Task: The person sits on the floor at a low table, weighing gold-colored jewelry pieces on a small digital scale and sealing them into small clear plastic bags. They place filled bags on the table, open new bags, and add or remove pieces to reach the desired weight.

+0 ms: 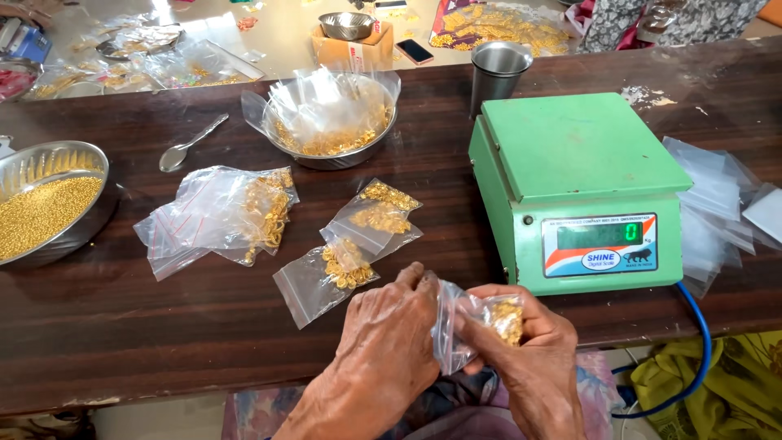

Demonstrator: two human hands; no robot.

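Bag sealing at the table edge

Hands work together on one small clear bag [475, 322] at the near edge of the table [98, 326], just in front of the scale [580, 191]. The left hand [391, 326] pinches the bag's open end; the right hand [533, 342] is clamped around the lower part, where gold pieces are bunched. The step in hand appears to be closing the bag mouth. The next move likely calls for a firm, even press along the strip, with the contents kept low.

Packages and labels:
- Three filled bags [358, 244] lie flat left of the scale, gold pieces inside.
- A heap of bags [216, 216] with red seal lines lies further left.
- Empty bags [717, 204] are stacked right of the scale.
- The scale is green, with a lit green display and a red, white and blue label panel on its front.
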